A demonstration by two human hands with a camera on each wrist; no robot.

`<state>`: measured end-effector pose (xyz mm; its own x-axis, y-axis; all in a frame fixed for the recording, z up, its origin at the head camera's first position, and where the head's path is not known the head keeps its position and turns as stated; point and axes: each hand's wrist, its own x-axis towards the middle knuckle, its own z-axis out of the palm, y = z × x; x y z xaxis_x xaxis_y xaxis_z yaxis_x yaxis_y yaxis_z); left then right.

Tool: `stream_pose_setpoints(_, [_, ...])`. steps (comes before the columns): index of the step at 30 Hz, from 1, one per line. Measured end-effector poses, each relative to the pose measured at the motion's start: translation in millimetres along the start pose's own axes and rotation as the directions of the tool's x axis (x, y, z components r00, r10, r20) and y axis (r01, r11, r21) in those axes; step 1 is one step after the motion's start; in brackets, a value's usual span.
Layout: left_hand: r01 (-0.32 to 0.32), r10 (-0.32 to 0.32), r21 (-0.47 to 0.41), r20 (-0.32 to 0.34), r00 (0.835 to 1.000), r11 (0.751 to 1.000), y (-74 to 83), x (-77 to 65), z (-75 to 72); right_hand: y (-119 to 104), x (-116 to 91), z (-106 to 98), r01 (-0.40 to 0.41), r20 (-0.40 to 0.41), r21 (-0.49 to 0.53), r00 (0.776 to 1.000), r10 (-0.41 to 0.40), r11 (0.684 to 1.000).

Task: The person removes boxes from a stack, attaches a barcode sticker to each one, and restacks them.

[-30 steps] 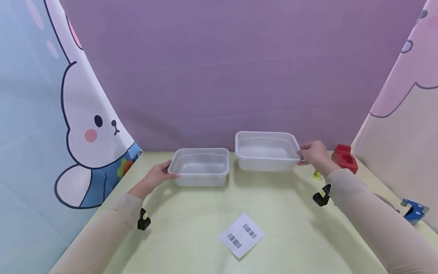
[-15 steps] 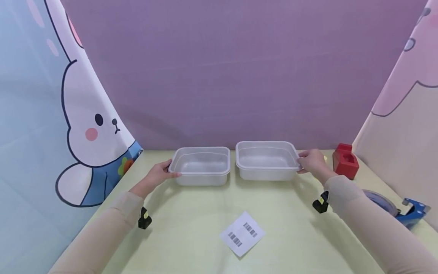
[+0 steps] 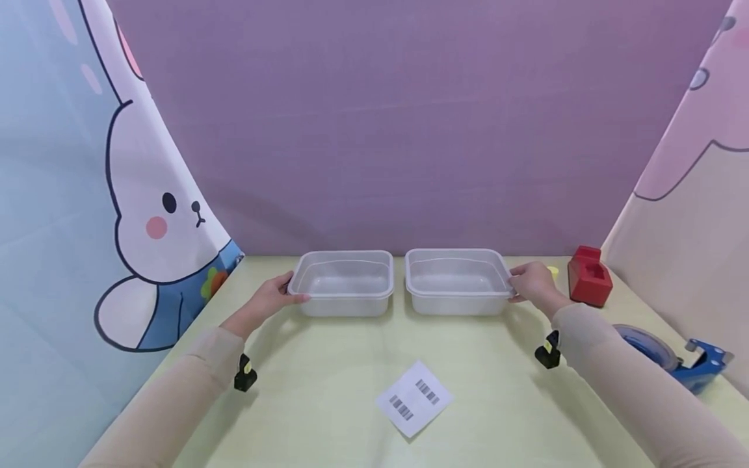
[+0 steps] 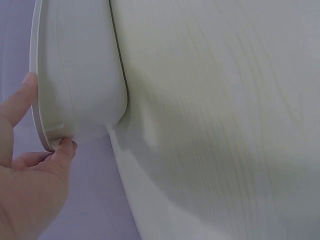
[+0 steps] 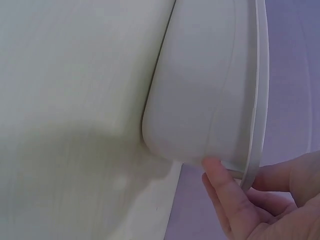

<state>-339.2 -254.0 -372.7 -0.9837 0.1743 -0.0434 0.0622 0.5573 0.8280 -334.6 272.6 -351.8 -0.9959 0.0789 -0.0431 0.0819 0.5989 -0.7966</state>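
Two white plastic tubs stand side by side at the back of the table, a narrow gap between them. The left tub [image 3: 345, 307] has its left end gripped by my left hand [image 3: 266, 302]; in the left wrist view, fingers [image 4: 64, 152] curl under the rim. My right hand [image 3: 534, 283] pinches the right tub [image 3: 459, 305] at its right end. In the right wrist view, fingertips [image 5: 215, 167] press the outer wall below the rim while the thumb lies on the rim's other side. Both tubs sit level with nothing visible inside.
A white paper with two barcodes [image 3: 414, 400] lies front centre. To the right are a red holder [image 3: 590, 276], a small yellow-topped item [image 3: 552, 272] partly behind the hand, and a blue tape dispenser [image 3: 702, 367] partly behind the sleeve. A purple backdrop [image 3: 374, 130] rises behind the table.
My right hand has lowered the right tub from a raised position to the table, level with the left one. The left hand and left tub have stayed in place.
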Motion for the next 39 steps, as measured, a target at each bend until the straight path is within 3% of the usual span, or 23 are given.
stream_pose_setpoints(7, [0.001,-0.001,0.015,0.004,1.0,1.0,2.5,-2.0,-2.5,1,-1,-3,-0.004,0.019,-0.023,1.0,0.005,1.0])
stream_pose_setpoints(12, [0.018,-0.017,0.076,-0.013,1.0,0.997,4.5,-5.6,-6.6,-1,-8,-6,-0.001,0.022,-0.141,1.0,0.004,0.99])
stream_pose_setpoints(16, [-0.002,0.003,0.111,-0.012,1.0,0.994,8.1,-9.0,-10.0,-3,-13,-10,0.019,-0.021,-0.239,0.999,-0.024,0.971])
stream_pose_setpoints(19, [-0.02,0.022,0.134,-0.019,1.0,0.991,12.7,-12.0,-11.5,-5,-16,-13,0.039,-0.073,-0.247,0.996,-0.058,0.968])
stream_pose_setpoints(24, [-0.109,0.122,0.195,-0.053,0.991,0.975,27.5,-17.5,-7.7,-14,-26,-16,0.1,-0.136,-0.247,0.981,-0.137,0.964])
stream_pose_setpoints(31, [-0.249,0.27,0.248,-0.054,0.961,0.936,59.1,-27.8,6.2,-30,-41,-7,0.183,-0.193,-0.227,0.954,-0.229,0.957])
stream_pose_setpoints(39, [-0.332,0.333,0.219,0.035,0.942,0.917,80.5,-42.6,33.5,-42,-54,11,0.219,-0.123,-0.174,0.962,-0.242,0.96])
